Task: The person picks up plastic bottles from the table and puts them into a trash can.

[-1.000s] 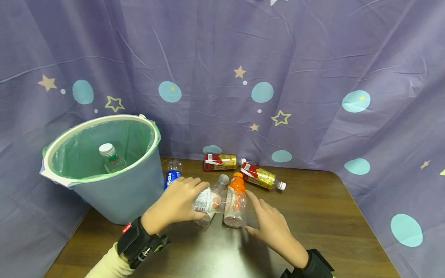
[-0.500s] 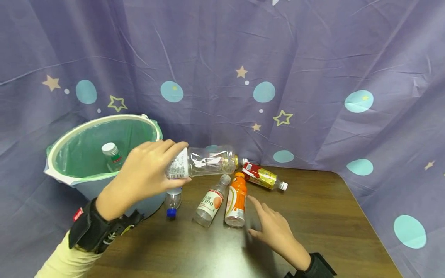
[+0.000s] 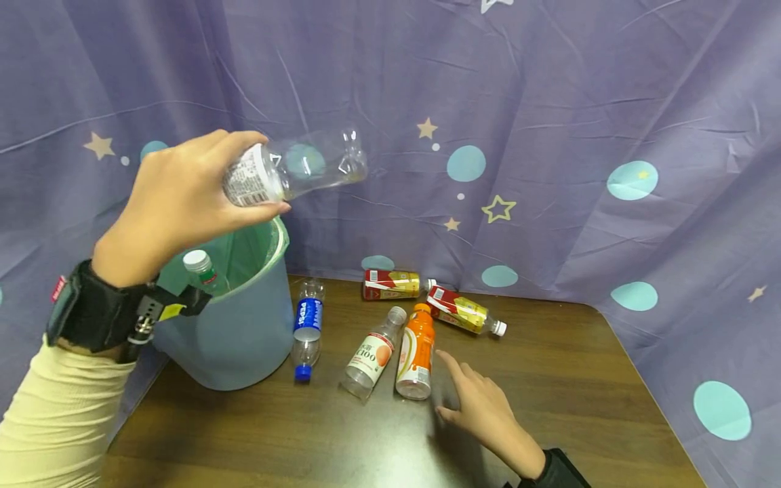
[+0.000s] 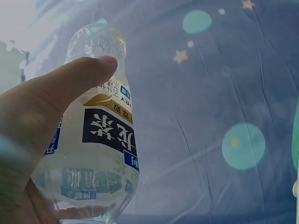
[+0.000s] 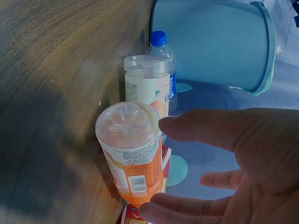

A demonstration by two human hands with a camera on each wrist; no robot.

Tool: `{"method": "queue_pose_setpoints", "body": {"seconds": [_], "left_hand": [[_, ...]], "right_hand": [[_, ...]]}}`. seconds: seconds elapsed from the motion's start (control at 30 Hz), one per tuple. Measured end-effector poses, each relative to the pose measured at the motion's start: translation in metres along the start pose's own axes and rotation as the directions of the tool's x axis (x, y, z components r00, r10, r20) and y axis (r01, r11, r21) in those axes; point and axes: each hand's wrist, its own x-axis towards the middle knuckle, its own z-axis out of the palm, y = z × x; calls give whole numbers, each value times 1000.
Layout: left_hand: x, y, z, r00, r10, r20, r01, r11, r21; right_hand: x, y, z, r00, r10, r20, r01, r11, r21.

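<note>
A purple curtain (image 3: 549, 102) printed with stars and dots hangs behind the brown wooden surface (image 3: 579, 407), and at the surface's left end stands one blue bin (image 3: 244, 332) with a green liner, one white-capped bottle (image 3: 200, 269) showing inside it. The left hand (image 3: 177, 203) is raised above the bin's rim, its fingers and thumb curled round the labelled half of one empty clear bottle (image 3: 299, 168), which lies roughly level in the air and sticks out to the right of the hand; the left wrist view shows the thumb laid along the bottle's side over the dark label. Five bottles lie on the surface: one blue-labelled bottle (image 3: 307, 327) with a blue cap just beside the bin, one clear bottle with a white and orange label (image 3: 372, 352), one orange bottle (image 3: 415, 352) close beside that, and two red-and-yellow bottles (image 3: 390, 285) near the curtain. The right hand (image 3: 485, 410) rests low over the surface just right of the orange bottle's base, fingers spread and loosely straight, holding nothing; whether the fingertips touch the bottle cannot be told.
</note>
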Motion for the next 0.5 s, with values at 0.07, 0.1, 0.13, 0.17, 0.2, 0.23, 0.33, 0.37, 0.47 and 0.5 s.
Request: {"method": "queue_pose_setpoints", "body": {"seconds": [0.07,0.1,0.13,0.17,0.2,0.23,0.33,0.37,0.47,0.5], "left_hand": [[4,-7,-1,1000,-21,11,21,1000,14],[6,-11,-1,999,-34,23,33,999,23],[8,-15,-1,998,-47,43,46,999,29],[10,-19,-1,996,-60,66,58,998,35],[12,-22,-1,992,-80,101,76,996,41],[14,-27,0,986,-100,136,94,994,47],[18,-42,4,956,-158,245,150,987,53],[19,-47,5,941,-180,285,171,984,57],[18,-64,11,886,-239,397,233,970,64],[17,-70,13,865,-254,432,248,966,72]], "right_hand": [[0,1,1,1000,2,6,-2,1000,6],[0,1,1,1000,4,9,-4,1000,8],[-1,2,1,1000,6,11,-6,1000,8],[-1,2,1,1000,7,12,-7,1000,9],[-1,3,2,1000,9,13,-9,1000,7],[-1,3,2,1000,9,13,-9,1000,5],[-2,4,3,1000,11,11,-11,1000,-2],[-2,4,4,1000,11,10,-11,1000,-3],[-3,5,5,1000,14,15,-14,1000,1],[-3,6,6,1000,16,18,-16,1000,1]]}}
